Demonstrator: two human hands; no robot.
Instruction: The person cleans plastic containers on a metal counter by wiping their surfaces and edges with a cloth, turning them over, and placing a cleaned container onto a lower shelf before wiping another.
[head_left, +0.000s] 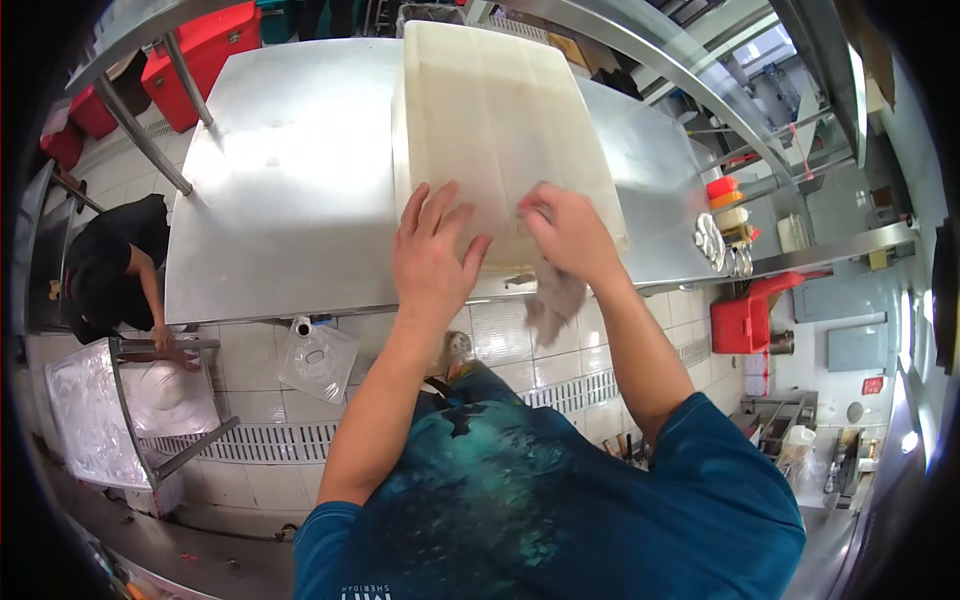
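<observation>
A large pale, translucent plastic box (500,110) rests on the steel table (290,180). Over the near left part of its top is my left hand (435,255), fingers spread and holding nothing. My right hand (570,232) is closed above the box's near right edge. A greyish cloth (555,300), blurred by motion, hangs from it past the table's front edge. Whether either hand touches the box cannot be made out.
Steel posts (150,135) stand at the left of the table. Bottles (728,200) and metal utensils (738,255) are at its right end. A person in black (115,265) bends beside a cart at the left. A red bin (740,322) stands at the right.
</observation>
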